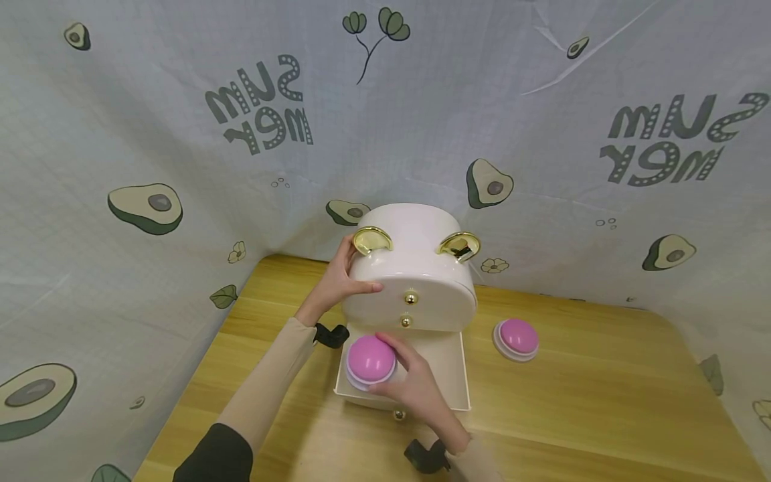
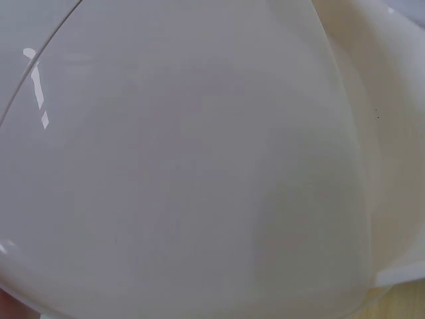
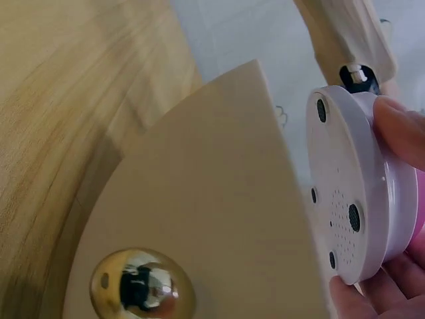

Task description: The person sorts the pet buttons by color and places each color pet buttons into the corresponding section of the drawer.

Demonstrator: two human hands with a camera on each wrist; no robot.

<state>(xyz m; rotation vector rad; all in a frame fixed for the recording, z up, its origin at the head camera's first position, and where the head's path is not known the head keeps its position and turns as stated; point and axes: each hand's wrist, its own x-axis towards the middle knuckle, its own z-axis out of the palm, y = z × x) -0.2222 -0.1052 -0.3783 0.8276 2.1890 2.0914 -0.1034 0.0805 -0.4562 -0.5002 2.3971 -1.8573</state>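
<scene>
A cream storage box [image 1: 415, 304] with two gold ears stands on the table, its bottom drawer [image 1: 442, 368] pulled out. My left hand [image 1: 337, 284] grips the box's left side, thumb on the front face and the other fingers mostly hidden round the side. My right hand [image 1: 415, 385] holds a round push button [image 1: 371, 359] with a pink dome and white base, over the left part of the drawer. In the right wrist view the button's underside [image 3: 342, 189] shows dark round pads and small holes, just above the drawer's front edge. Box wall [image 2: 199, 159] fills the left wrist view.
A second pink push button [image 1: 518, 338] lies on the wooden table [image 1: 602, 381] to the right of the box. Gold knobs [image 1: 411, 298] dot the drawer fronts. Behind the table hangs a pale cloth [image 1: 421, 120] printed with avocados, close against the box's back.
</scene>
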